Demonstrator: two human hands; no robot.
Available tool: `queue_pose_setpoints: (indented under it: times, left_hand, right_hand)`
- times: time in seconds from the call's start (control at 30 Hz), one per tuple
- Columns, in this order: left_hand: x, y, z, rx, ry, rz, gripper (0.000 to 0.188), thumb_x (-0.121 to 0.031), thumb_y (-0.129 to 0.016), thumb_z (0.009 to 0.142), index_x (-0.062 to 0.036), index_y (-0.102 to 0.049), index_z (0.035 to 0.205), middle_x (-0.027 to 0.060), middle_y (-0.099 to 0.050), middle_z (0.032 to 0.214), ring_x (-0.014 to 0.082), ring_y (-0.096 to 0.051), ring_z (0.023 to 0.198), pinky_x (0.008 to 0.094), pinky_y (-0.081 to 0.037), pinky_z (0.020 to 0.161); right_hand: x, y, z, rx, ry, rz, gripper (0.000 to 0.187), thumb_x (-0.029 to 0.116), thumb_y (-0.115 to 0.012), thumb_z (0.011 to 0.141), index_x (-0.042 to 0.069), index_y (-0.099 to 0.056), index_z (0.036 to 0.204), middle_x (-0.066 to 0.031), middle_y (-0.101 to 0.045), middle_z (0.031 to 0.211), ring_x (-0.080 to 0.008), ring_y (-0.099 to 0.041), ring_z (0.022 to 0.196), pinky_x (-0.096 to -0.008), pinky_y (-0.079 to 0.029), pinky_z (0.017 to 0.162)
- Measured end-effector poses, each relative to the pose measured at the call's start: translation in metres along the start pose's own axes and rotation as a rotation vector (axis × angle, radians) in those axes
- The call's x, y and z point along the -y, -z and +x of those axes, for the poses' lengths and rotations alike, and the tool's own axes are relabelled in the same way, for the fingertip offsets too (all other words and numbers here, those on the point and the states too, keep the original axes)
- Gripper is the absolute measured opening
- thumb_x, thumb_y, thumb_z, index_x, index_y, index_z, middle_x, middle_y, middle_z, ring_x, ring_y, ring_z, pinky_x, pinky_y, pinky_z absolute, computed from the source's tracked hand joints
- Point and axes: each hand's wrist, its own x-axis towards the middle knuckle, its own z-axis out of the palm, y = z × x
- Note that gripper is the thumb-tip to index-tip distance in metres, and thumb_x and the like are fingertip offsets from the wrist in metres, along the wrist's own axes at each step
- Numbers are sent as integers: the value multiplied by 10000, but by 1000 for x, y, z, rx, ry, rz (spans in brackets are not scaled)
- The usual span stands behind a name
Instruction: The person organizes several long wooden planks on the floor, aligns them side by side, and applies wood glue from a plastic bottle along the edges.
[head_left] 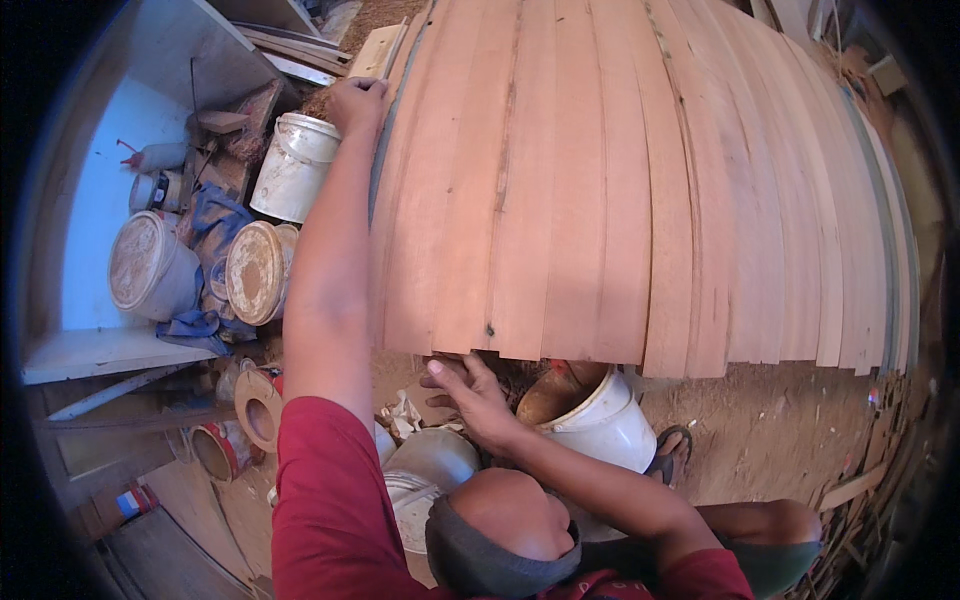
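Observation:
A broad, curved panel of narrow reddish-brown wooden strips (570, 190) fills the middle. At its far left edge is my left hand (357, 103), arm stretched out, fingers curled closed beside a pale board (378, 52); what they hold, if anything, is hidden. My right hand (475, 400) is at the panel's near edge, left of centre. Its thumb stands apart from the fingers, whose tips reach up to the strip ends, and nothing shows in the palm. Dark gaps and a small knot mark some strips.
Left of my left arm stand a white bucket (292, 165) and lidded, stained tubs (258, 272), with a white tub (150, 262) on a shelf. Below the panel are a white bucket (605, 425) and a metal-coloured container (435, 458). Wood scraps (855, 487) lie at the right.

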Motion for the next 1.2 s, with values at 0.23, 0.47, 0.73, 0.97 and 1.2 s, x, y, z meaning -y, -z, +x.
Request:
queue_pose_setpoints:
  times: [0.23,0.47,0.73,0.97,1.2]
  left_hand:
    - [1,10,-15,87,-38,-12,274,-262,-800,788,-95,-800,1006,128,-770,961,230,-743,886,323,-545,873]
    - [3,13,-12,133,57,-48,244,-214,-798,800,-114,-803,1021,96,-775,1008,192,-732,914,294,-535,892]
    - [2,8,-9,118,93,-74,231,-200,-816,799,-101,-807,1008,85,-778,987,167,-721,898,276,-533,876]
    - [-4,1,-16,109,276,-306,234,-98,-819,792,-52,-796,1020,82,-771,987,149,-705,856,256,-549,793]
    - [20,-2,6,156,273,-273,209,-147,-848,739,-131,-821,946,56,-781,970,172,-731,880,273,-550,871]
  right_hand:
    - [-9,-5,15,-39,57,43,499,369,-687,966,-14,-564,1261,-110,-662,1162,-191,-653,1050,-335,-561,823]
    - [-9,-4,23,-59,0,72,464,378,-651,989,-47,-621,1172,-155,-687,1071,-191,-667,994,-330,-564,801]
    - [-11,-11,25,-43,77,68,487,389,-657,983,-38,-620,1214,-116,-670,1121,-203,-666,996,-329,-573,779]
    - [-7,-9,31,-87,51,89,476,384,-657,985,-24,-618,1226,-117,-663,1133,-212,-663,1011,-337,-580,758]
    - [-10,-16,31,-49,29,145,481,389,-663,979,-11,-611,1240,-110,-659,1155,-215,-662,1030,-333,-583,765]
